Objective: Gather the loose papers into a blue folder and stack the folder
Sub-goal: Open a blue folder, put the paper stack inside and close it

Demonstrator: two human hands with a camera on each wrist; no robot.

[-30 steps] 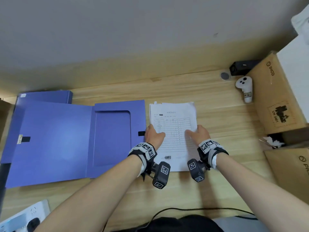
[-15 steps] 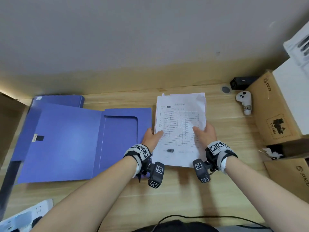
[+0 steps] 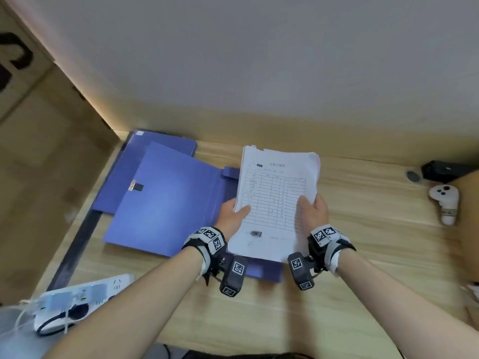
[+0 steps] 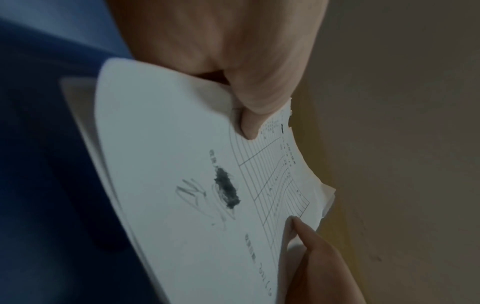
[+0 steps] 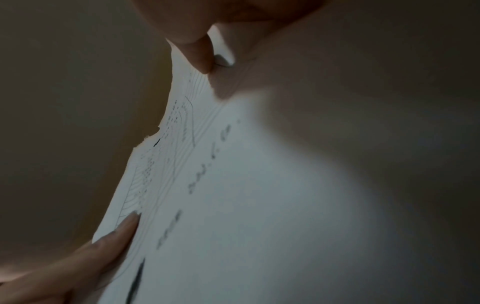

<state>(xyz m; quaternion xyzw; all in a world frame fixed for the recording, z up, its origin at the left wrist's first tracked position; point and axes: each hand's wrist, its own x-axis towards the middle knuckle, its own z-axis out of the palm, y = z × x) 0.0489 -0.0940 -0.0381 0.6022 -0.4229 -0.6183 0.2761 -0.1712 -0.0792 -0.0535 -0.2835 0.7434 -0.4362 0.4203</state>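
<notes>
A stack of white papers (image 3: 274, 203) with a printed table is lifted off the wooden desk and hangs over the right half of an open blue folder (image 3: 166, 203). My left hand (image 3: 232, 216) pinches the stack's left edge, thumb on top. My right hand (image 3: 312, 212) pinches the right edge the same way. In the left wrist view my thumb (image 4: 249, 123) presses the papers (image 4: 182, 185); in the right wrist view my thumb (image 5: 200, 55) clamps the papers (image 5: 233, 205). A second closed blue folder (image 3: 160, 146) lies under the open one at the back left.
A white power strip (image 3: 77, 301) with cables lies at the desk's front left. A white controller (image 3: 444, 203) and a black box (image 3: 440, 171) sit at the far right beside a cardboard box (image 3: 469, 216). Another cardboard box (image 3: 39, 151) stands on the left.
Both hands have lifted the paper stack off the desk and carried it left, over the open folder's right half. The head view has swung to the left.
</notes>
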